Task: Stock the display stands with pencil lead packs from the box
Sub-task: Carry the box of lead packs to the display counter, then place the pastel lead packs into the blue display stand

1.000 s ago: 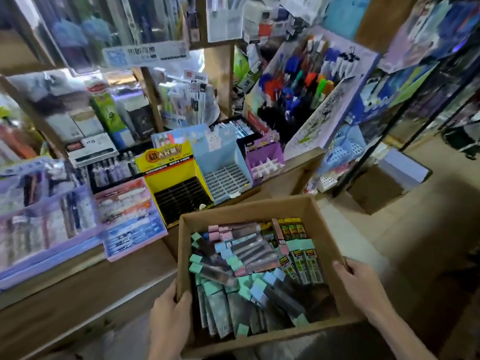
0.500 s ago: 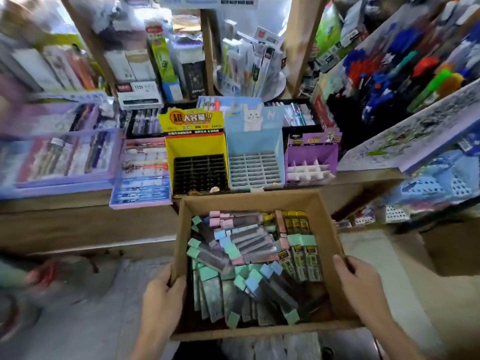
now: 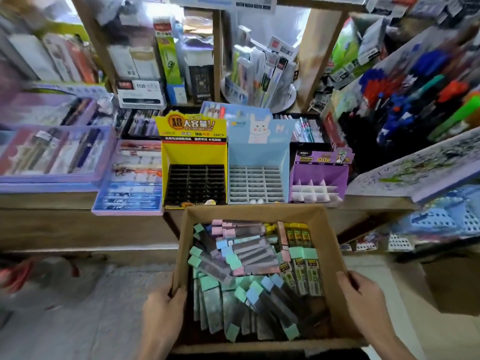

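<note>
An open cardboard box sits low in front of me, full of several pencil lead packs with green, blue, pink and yellow caps. My left hand grips the box's left wall, thumb inside. My right hand grips its right wall. Just beyond the box, on the wooden shelf, stand three display stands side by side: a yellow stand with black slots, a light blue stand with grey slots, and a purple stand with white dividers. Their slots look bare.
Purple trays of pens and a smaller tray lie left of the stands. A slanted marker rack and a patterned board crowd the right. Shelves of stationery rise behind. A brown carton sits on the floor at right.
The view has swung from looking at the shelf at an angle to facing the three stands squarely, and they now look closer. Both hands keep the same grip on the box.
</note>
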Motion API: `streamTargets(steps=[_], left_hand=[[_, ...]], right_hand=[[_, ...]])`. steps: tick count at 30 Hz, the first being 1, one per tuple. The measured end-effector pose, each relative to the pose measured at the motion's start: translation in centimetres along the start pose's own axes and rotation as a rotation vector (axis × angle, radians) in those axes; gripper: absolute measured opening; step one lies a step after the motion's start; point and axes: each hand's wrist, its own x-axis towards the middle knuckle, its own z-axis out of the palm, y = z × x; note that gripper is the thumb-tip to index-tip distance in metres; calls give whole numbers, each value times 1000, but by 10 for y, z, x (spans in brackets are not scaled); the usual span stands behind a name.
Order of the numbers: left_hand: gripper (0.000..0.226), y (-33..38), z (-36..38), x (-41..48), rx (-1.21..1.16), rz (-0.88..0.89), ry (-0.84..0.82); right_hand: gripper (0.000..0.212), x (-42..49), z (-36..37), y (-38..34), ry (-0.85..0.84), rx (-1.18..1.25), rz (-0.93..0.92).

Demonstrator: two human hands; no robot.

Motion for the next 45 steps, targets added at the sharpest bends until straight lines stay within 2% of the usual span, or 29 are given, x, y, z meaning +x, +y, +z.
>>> streamTargets(steps=[3,8,14,19,22,23,27,32,36,39,43,45], left_hand=[[35,-4,3,8,2,59,11],[32,-15,18,14,83,50,29],[29,-24,24,31,109,-1,31],[48,-12,16,38,165,59,-19],[29,-10,20,45,224,108,3],[25,-10,23,46,239,128,16],[32,-16,29,52,253,144,62],[20,-18,31,51,249,180,48],[19,-22,31,52,239,190,19],[10,-18,30,44,226,307,71],[47,-1,27,32,172,598,304],[51,11,31,32,142,706,295]], right_hand=[[27,5,5,0,-6,-17,-7],[25,21,10,14,-60,-10,3],[13,27,15,15,-33,1,-12],[9,32,20,9,-8,-1,-33],[9,43,27,14,0,-21,-32],[10,47,30,16,11,-34,-47],[22,57,40,36,89,-80,-95],[28,59,42,43,146,-119,-180],[45,50,38,29,117,-176,-205],[45,41,37,21,123,-326,-245],[48,35,30,1,274,-348,-469],[42,36,28,-16,291,-326,-687]])
